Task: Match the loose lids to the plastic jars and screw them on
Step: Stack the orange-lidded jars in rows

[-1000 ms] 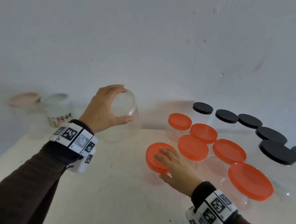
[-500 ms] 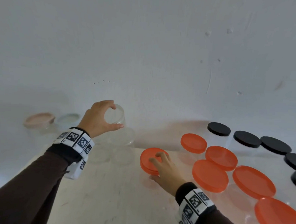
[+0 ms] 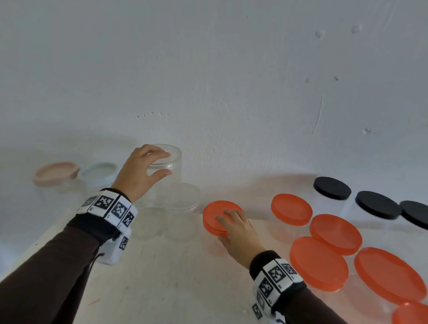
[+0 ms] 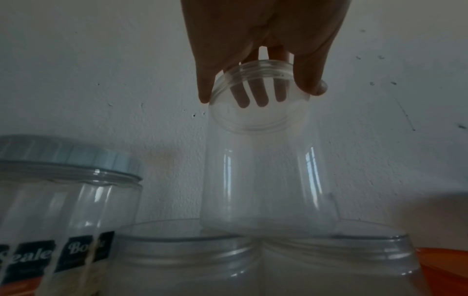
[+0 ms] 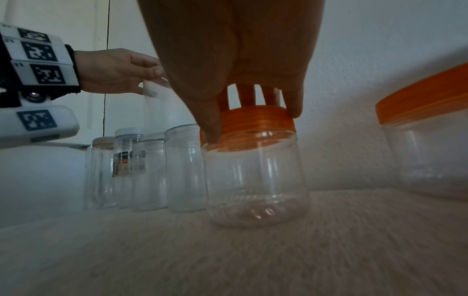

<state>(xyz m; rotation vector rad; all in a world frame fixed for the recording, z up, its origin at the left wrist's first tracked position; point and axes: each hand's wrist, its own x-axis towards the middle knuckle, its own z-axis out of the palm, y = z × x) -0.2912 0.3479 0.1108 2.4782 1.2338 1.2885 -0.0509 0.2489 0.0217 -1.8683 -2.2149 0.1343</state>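
Note:
My left hand [image 3: 159,164] grips the threaded rim of a tall clear lidless jar [image 3: 174,167] close to the wall. The left wrist view shows the fingers curled round that jar [image 4: 260,170], whose base is hidden behind two lidless jars [image 4: 182,256]. My right hand [image 3: 229,219] lies over an orange lid [image 3: 214,211]. In the right wrist view the fingers and thumb clasp this lid [image 5: 263,128] on top of a short clear jar [image 5: 255,176] standing on the table.
At the far left stand a jar with a pink lid [image 3: 56,172] and one with a pale blue lid [image 3: 98,172]. Several orange-lidded jars [image 3: 291,209] and black-lidded jars [image 3: 332,187] crowd the right side. The white wall is just behind.
My left hand has carried the clear jar back toward the wall, behind the two lidless jars, and turned it upright. The right hand has stayed on the orange lid.

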